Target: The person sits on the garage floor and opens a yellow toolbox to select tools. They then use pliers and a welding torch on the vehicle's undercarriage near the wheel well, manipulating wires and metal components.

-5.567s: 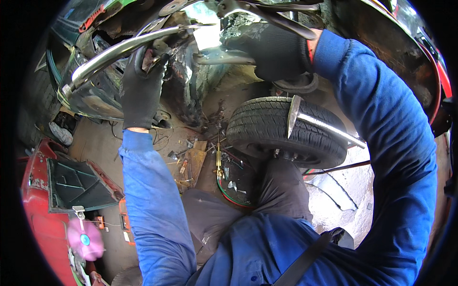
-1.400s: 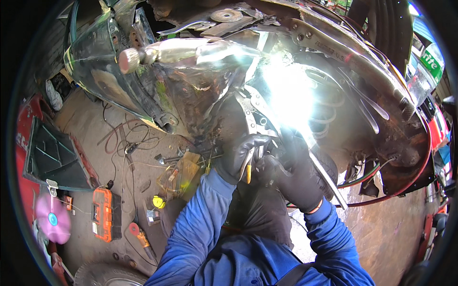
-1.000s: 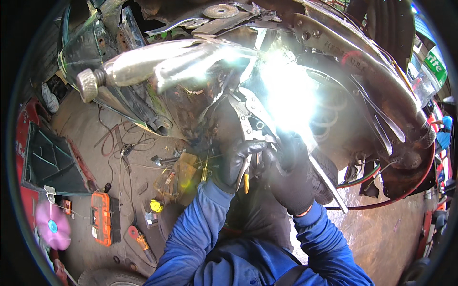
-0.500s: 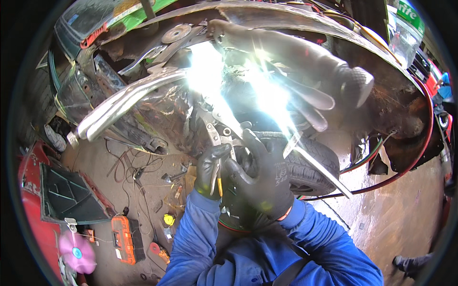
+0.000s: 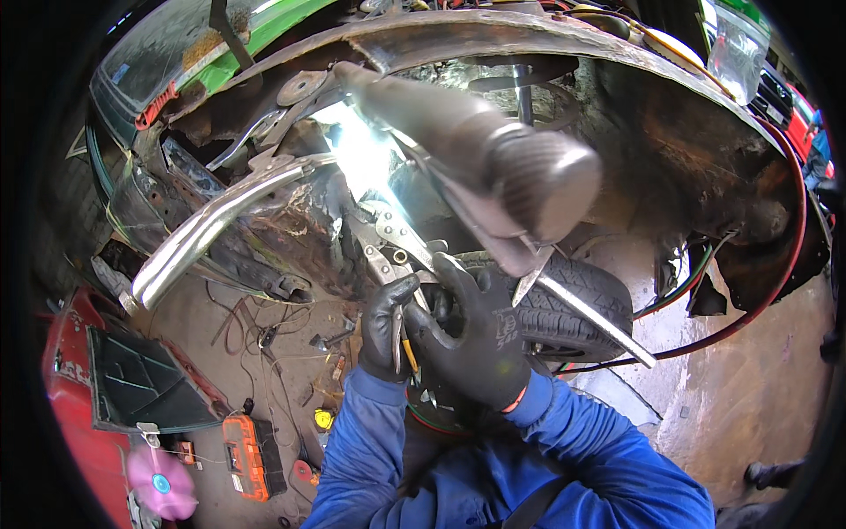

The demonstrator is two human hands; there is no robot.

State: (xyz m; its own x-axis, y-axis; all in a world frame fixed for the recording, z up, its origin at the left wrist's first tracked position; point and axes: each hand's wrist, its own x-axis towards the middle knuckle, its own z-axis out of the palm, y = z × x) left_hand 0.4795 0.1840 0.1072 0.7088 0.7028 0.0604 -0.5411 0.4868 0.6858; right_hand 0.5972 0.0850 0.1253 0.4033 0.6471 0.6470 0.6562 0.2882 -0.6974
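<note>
A pair of locking pliers [image 5: 394, 231] is between my gloved hands, its metal jaws pointing up toward the rusty car body [image 5: 300, 198]. My left hand [image 5: 388, 328], in a black glove, is closed around the lower part of the pliers, with a thin yellow-tipped piece [image 5: 407, 348] beside its fingers. On the other side, my right hand [image 5: 480, 335] has its fingers curled against a plier handle. A bright glare [image 5: 357, 145] hides the spot just above the jaws. Close to the camera, a dark cylindrical object [image 5: 476, 141] looms blurred over the work; its kind is unclear.
A curved shiny metal strip [image 5: 211, 220] projects to the left, a straight one [image 5: 599, 322] to the right before a tyre [image 5: 573, 300]. A red hose [image 5: 789, 256] loops at right. Cables [image 5: 256, 335], an orange toolbox [image 5: 251, 454] and a pink fan [image 5: 161, 483] lie lower left.
The blurred cylindrical object has swung down and left in view, and the right-hand glare is gone. The view has shifted slightly; both hands stay at the pliers.
</note>
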